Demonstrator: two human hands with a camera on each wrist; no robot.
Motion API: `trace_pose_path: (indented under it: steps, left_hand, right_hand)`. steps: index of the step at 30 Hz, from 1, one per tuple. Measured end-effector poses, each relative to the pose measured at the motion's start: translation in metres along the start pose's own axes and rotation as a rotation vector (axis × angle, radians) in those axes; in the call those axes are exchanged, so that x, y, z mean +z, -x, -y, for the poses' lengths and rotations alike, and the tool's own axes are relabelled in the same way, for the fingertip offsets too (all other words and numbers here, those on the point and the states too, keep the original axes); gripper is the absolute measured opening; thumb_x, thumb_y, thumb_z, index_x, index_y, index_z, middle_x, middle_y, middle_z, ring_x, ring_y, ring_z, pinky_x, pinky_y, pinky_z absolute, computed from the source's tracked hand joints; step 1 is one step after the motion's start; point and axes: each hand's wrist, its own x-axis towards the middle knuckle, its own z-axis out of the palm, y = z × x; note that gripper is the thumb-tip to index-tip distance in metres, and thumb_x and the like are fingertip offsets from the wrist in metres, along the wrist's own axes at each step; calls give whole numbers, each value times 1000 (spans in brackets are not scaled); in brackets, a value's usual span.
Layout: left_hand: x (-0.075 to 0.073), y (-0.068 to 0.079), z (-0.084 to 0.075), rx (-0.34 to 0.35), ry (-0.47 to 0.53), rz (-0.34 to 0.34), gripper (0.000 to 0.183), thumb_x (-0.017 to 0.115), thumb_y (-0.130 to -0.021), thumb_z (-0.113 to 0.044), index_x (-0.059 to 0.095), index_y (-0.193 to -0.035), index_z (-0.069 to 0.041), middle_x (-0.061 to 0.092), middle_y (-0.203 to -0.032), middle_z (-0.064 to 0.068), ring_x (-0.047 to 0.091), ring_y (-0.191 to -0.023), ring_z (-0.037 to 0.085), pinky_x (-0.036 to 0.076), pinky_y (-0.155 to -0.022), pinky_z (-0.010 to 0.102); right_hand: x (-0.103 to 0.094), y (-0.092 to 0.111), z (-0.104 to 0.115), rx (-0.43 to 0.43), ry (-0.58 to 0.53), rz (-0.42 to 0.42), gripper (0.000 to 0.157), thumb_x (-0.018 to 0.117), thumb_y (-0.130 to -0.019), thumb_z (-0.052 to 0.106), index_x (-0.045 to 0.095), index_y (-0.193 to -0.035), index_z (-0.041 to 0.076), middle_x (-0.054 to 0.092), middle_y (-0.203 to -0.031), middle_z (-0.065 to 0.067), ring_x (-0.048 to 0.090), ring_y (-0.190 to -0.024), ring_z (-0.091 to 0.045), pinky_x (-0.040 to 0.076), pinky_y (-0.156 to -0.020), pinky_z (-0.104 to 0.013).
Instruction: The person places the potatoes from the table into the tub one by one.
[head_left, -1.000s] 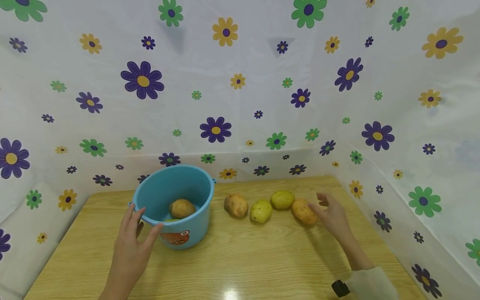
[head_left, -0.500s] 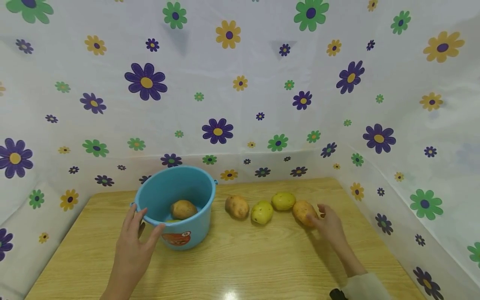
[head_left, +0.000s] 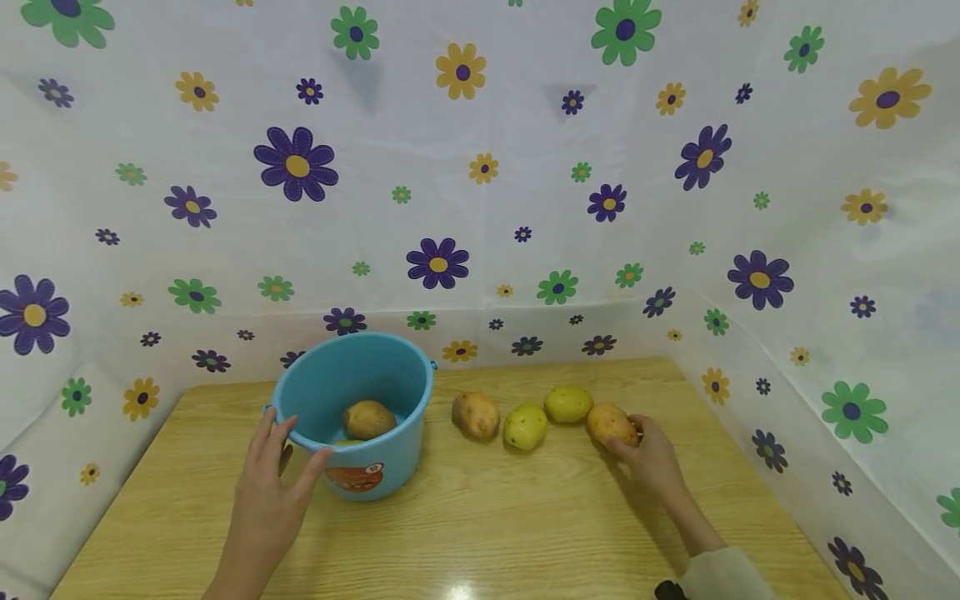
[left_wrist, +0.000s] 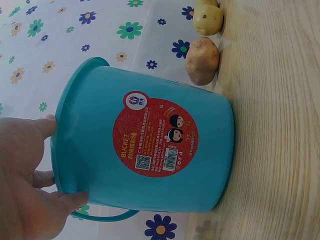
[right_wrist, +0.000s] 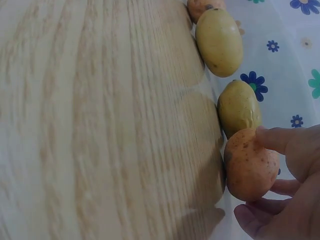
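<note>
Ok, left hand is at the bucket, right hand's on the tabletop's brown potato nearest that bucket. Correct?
Not quite: the right hand is on the brown potato farthest from the bucket, as the head view shows. The left hand is at the bucket, as you said.

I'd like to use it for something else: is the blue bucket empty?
No, the head view shows a brown potato lying inside the blue bucket.
</note>
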Motion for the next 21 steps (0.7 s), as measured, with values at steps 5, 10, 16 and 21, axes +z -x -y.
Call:
trace_pose_path:
  steps: [5, 10, 16, 21]
  left_hand:
    - [0, 0, -1, -9, -3, -1, 75, 67, -102, -38, 36, -153, 7, 9, -169, 26, 29, -147, 53, 41, -111, 54]
    - [0, 0, -1, -13, -5, 3, 75, 67, -103, -38, 35, -154, 7, 8, -169, 26, 28, -148, 53, 41, -111, 55]
    - [1, 1, 0, -10, -2, -1, 75, 67, -102, -38, 35, -154, 7, 8, -169, 25, 27, -148, 52, 41, -111, 55]
    - [1, 1, 1, 10, 0, -13, 74, 68, -102, -36, 36, -153, 8, 10, -169, 26, 28, -147, 53, 40, -110, 52]
  right_hand:
    - [1, 1, 1, 12, -5, 11, 70, 71, -100, 22, 37, -144, -19, 48, -139, -43, 52, -125, -55, 53, -101, -64]
    - [1, 2, 2, 16, -13, 20, 70, 70, -101, 23, 35, -146, -18, 46, -142, -43, 51, -127, -55, 52, -103, -64]
    - [1, 3, 3, 8, -4, 22, 71, 70, -101, 24, 34, -146, -17, 45, -142, -43, 51, -127, -56, 53, -102, -64]
    - [1, 4, 3, 2, 5, 12, 69, 71, -101, 22, 36, -146, -17, 47, -141, -43, 53, -125, -55, 53, -101, -64]
